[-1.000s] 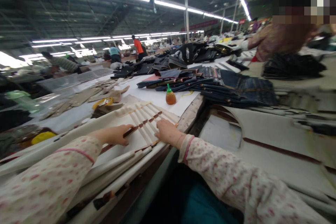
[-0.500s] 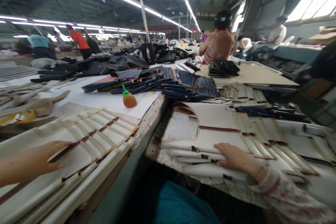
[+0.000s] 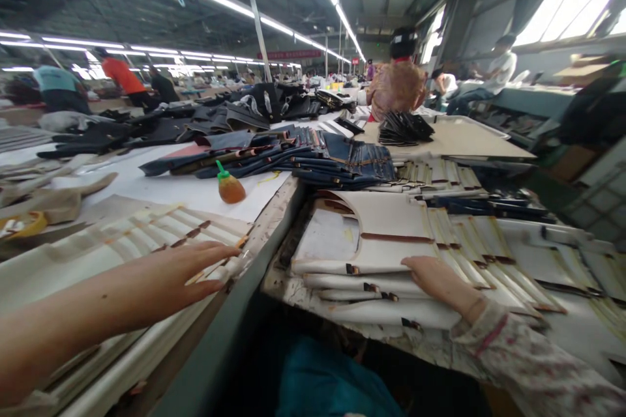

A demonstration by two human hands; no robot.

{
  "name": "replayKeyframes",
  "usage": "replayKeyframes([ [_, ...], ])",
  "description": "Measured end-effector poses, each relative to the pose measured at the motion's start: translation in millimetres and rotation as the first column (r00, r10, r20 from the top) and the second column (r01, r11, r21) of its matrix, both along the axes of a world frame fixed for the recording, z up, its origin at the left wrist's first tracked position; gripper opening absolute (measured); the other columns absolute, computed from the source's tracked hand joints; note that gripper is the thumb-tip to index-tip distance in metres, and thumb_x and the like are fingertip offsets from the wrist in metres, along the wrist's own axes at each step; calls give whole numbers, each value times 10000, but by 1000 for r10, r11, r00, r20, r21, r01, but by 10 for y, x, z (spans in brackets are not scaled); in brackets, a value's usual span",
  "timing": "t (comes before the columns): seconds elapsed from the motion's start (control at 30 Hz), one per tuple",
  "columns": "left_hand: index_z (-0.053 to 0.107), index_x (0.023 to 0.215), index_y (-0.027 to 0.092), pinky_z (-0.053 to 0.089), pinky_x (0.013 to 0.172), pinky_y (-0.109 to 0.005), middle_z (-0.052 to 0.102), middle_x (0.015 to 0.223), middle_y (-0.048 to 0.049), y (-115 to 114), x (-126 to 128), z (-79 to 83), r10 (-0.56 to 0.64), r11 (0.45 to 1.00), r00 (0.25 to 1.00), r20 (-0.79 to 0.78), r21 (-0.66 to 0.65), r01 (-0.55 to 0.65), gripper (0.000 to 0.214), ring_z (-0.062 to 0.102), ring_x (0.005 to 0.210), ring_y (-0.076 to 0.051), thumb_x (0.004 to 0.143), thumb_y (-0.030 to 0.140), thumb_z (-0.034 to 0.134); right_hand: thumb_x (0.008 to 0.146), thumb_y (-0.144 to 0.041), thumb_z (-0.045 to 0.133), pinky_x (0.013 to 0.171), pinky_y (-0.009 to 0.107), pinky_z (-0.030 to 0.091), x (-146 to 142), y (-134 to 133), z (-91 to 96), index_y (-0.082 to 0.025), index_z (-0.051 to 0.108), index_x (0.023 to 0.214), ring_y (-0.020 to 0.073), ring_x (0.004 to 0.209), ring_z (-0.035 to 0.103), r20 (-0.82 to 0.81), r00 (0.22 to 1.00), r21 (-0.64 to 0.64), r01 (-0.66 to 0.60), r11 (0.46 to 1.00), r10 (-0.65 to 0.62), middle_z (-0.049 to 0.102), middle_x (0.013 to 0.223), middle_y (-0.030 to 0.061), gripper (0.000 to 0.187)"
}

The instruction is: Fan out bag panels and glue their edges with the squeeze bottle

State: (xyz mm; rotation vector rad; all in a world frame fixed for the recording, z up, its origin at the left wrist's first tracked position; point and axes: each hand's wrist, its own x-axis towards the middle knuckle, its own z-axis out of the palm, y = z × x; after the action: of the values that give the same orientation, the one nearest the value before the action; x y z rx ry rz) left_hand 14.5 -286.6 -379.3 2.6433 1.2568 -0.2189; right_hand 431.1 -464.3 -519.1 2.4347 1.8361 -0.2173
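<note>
My left hand reaches out over the left stack of cream fabric panels, fingers stretched and thumb apart, near the table's edge. Nothing is held in it. On the right table, my right hand has its fingers drawn together at the front part of the topmost cream fabric panel, pinching it. This panel has a curved cut-out and a brown strip across it. More cream panels with brown and yellowish edges lie fanned out to its right.
An orange squeeze bottle with a green nozzle stands on the left table. Folded denim pieces lie behind, with dark garments farther back. A gap separates the tables. A co-worker stands beyond; a yellow tray sits far left.
My left hand has moved right across the left stack, toward the table's edge. My right hand's fingers have drawn together on the top panel. The view has turned slightly right.
</note>
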Motion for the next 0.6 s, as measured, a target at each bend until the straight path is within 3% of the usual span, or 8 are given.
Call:
replayKeyframes([
  [0.07, 473, 1335, 400, 285, 1169, -367, 443, 1420, 143, -180, 199, 139, -29, 999, 986, -166, -45, 22, 617, 409, 1342, -193, 750, 579, 394, 870, -48, 377, 939, 389, 423, -61, 64, 197, -127, 691, 1095, 270, 1030, 624, 108, 994, 162, 5, 987, -23, 689, 1057, 150, 394],
  [0.13, 370, 1392, 431, 239, 1193, -352, 366, 1470, 157, -346, 424, 281, -65, 998, 982, -175, -34, 60, 608, 372, 1364, -176, 797, 554, 385, 884, -49, 383, 943, 392, 414, -177, 105, 484, -134, 692, 1063, 256, 1009, 610, 259, 966, 420, -102, 902, -11, 684, 1047, 136, 367],
  [0.23, 247, 1449, 420, 187, 1214, -365, 267, 1528, 128, -591, 774, 350, -133, 991, 991, 26, -5, 134, 699, 289, 1409, -208, 799, 535, 479, 899, -71, 437, 972, 394, 404, -500, 92, 932, -157, 680, 1039, 224, 971, 589, 433, 900, 685, -367, 629, 53, 683, 1007, 90, 293],
  [0.33, 199, 1474, 344, 203, 1212, -414, 257, 1545, 34, -846, 1083, 185, -242, 970, 941, 236, 67, 233, 813, 253, 1420, -240, 777, 533, 574, 917, -90, 455, 1013, 407, 392, -902, 12, 1209, -183, 652, 1043, 198, 962, 586, 493, 850, 748, -523, 409, 186, 678, 978, 67, 252],
  [0.4, 309, 1419, 285, 332, 1146, -432, 414, 1458, -31, -971, 1233, 28, -337, 940, 883, 327, 173, 295, 624, 402, 1326, -234, 840, 379, 525, 912, -97, 482, 1031, 426, 386, -1100, -65, 1261, -211, 630, 1091, 198, 974, 593, 485, 833, 765, -552, 332, 268, 673, 979, 64, 259],
  [0.47, 486, 1234, 236, 497, 947, -385, 615, 1206, -56, -1018, 1310, -61, -376, 922, 859, 348, 235, 308, 381, 582, 1090, -213, 861, 200, 413, 889, -117, 535, 1052, 449, 381, -1188, -159, 1208, -263, 577, 1230, 212, 1020, 596, 442, 840, 800, -528, 284, 316, 658, 1031, 62, 373],
  [0.53, 561, 1048, 220, 533, 754, -326, 677, 984, -34, -990, 1302, -6, -351, 931, 866, 355, 234, 282, 291, 642, 897, -194, 847, 136, 367, 844, -154, 593, 1051, 435, 407, -1162, -262, 1056, -345, 470, 1372, 225, 1116, 575, 397, 847, 839, -491, 234, 354, 612, 1178, 52, 574],
  [0.6, 583, 993, 218, 525, 710, -289, 684, 925, -7, -923, 1215, 223, -292, 951, 863, 412, 216, 219, 234, 654, 865, -185, 855, 163, 401, 804, -202, 603, 970, 363, 489, -1050, -348, 827, -426, 417, 1403, 222, 1190, 548, 396, 806, 843, -509, 175, 439, 546, 1319, 2, 665],
])
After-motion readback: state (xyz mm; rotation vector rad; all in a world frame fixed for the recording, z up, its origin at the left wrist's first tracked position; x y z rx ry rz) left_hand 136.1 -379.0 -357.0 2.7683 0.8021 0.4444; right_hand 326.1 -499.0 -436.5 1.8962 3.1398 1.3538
